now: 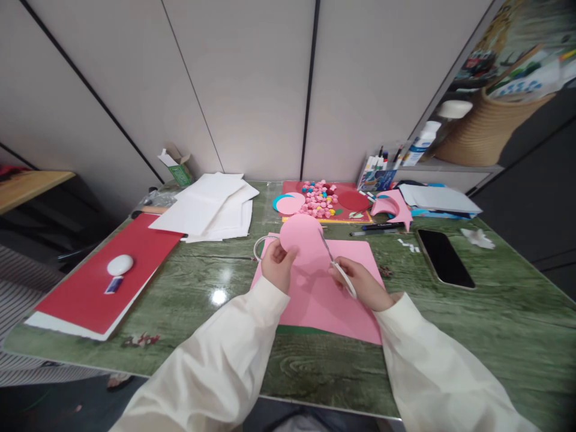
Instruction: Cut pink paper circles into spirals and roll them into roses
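Note:
A round pink paper disc (301, 233) is pinched at its lower left edge by my left hand (278, 262). My right hand (357, 282) holds white-handled scissors (344, 279), whose blades point up and to the left and meet the disc's right edge. Beneath both hands lies a large pink sheet (324, 300) on the green table. Behind the disc, a red sheet bears pink paper flowers (319, 201), with a pale pink circle (290, 204) over a blue one at its left and a red circle (353, 201) at its right.
White papers (207, 207) and a red sheet (108, 282) with a white round object (120, 264) are on the left. A phone (444, 258), pens (382, 227), a pink paper offcut (392, 206) and a marker box (377, 177) stand or lie on the right.

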